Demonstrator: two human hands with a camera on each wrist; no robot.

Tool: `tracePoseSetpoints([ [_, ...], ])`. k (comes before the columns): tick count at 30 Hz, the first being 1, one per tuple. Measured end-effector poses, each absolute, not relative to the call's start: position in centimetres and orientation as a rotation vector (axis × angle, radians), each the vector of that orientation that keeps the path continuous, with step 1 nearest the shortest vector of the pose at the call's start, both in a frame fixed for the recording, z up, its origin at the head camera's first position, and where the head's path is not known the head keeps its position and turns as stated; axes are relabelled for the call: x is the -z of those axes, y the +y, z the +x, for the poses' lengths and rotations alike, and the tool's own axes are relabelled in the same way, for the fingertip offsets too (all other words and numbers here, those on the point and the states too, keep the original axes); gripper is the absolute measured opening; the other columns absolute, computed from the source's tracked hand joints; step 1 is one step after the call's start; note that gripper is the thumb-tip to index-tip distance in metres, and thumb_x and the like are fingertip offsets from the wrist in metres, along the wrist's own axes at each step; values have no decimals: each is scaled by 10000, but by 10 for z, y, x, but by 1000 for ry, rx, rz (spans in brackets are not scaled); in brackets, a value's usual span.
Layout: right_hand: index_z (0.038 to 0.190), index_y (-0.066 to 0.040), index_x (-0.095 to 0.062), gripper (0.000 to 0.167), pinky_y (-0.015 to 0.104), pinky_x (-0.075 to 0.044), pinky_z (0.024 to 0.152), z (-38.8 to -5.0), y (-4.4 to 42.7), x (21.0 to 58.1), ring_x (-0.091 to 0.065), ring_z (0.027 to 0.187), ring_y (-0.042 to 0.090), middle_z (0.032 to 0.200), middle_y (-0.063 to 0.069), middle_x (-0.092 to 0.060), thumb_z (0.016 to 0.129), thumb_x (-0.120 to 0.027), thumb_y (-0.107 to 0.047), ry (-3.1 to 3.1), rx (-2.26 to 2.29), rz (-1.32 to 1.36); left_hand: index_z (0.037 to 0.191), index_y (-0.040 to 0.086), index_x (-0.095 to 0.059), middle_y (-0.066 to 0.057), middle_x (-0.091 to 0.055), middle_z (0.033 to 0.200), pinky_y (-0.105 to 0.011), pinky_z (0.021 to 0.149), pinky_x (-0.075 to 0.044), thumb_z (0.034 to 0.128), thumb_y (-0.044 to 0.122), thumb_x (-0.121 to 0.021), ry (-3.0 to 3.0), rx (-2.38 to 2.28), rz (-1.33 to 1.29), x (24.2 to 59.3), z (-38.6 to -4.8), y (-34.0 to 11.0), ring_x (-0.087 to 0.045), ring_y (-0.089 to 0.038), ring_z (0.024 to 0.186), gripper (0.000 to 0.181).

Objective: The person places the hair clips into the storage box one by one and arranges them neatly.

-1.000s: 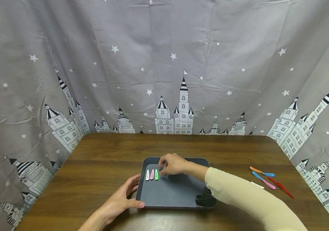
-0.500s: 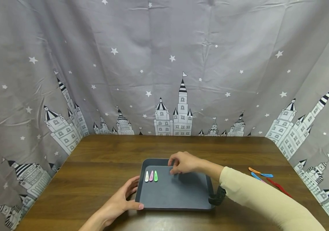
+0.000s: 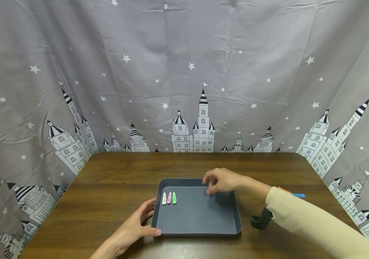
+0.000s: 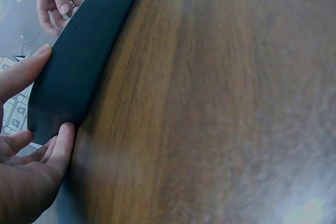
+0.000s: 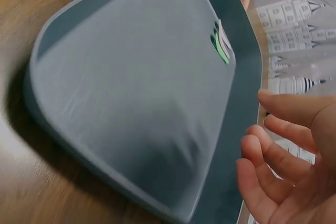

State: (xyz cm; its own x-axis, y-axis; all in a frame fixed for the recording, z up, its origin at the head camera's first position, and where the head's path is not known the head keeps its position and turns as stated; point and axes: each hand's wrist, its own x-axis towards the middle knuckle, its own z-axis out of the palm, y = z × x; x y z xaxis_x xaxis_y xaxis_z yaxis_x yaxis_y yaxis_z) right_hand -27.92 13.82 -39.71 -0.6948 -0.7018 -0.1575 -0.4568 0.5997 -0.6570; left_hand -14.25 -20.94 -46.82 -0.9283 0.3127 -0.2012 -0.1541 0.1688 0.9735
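Observation:
A dark grey rectangular tray (image 3: 197, 216) lies on the wooden table. Three snap hair clips stand side by side at its upper left: a white hair clip (image 3: 164, 198), a pink hair clip (image 3: 169, 198) and a green hair clip (image 3: 174, 198). My left hand (image 3: 135, 225) grips the tray's left side, thumb at the front corner and fingers along the outer wall. Above the tray's far right part hovers my right hand (image 3: 223, 180). Its fingers are loosely bent, and the right wrist view shows nothing between them.
Right of the tray, an orange hair clip (image 3: 284, 189) and a blue hair clip (image 3: 298, 195) lie on the table (image 3: 116, 180), partly behind the beige sleeve (image 3: 313, 223). A black wrist strap (image 3: 262, 218) sits below the forearm. A grey castle-print curtain (image 3: 139, 72) hangs behind.
My right hand has moved right, away from the green clip, across the tray. The sleeve now covers the red, pink and white clips at the right. My left hand has stayed on the tray.

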Motion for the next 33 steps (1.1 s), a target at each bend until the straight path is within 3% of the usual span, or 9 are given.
tracePoseSetpoints([
  [8,1197,-8,-681,348,312,-485,697,-278,168,392,-601,807,146,850,-61,-675,901,-809,-138,2431,855,-938,1612,66,-254,-258,-299,1605,-607,1095,-338,841,77,-859,2084,-1812,140,468,-143,-209,-280,-477,1459,980],
  [17,1191,0,-678,351,348,-529,775,-278,203,392,-680,869,155,885,-29,-665,897,-813,-135,2450,923,-907,1613,70,-254,-253,-307,1601,-600,1101,-311,834,72,-855,2084,-1813,161,469,-144,-210,-290,-459,1458,983],
  [27,1180,-27,-683,318,364,-540,834,-274,252,390,-665,924,174,907,-38,-661,910,-803,-144,2508,906,-874,1610,72,-256,-247,-306,1601,-575,1096,-317,835,75,-854,2083,-1812,148,469,-144,-209,-282,-456,1463,980],
  [33,1216,-42,-676,325,368,-536,790,-269,285,386,-644,933,210,950,-8,-664,935,-784,-164,2517,919,-772,1615,73,-247,-255,-292,1607,-593,1098,-321,850,80,-844,2072,-1810,153,470,-145,-210,-278,-461,1464,970],
])
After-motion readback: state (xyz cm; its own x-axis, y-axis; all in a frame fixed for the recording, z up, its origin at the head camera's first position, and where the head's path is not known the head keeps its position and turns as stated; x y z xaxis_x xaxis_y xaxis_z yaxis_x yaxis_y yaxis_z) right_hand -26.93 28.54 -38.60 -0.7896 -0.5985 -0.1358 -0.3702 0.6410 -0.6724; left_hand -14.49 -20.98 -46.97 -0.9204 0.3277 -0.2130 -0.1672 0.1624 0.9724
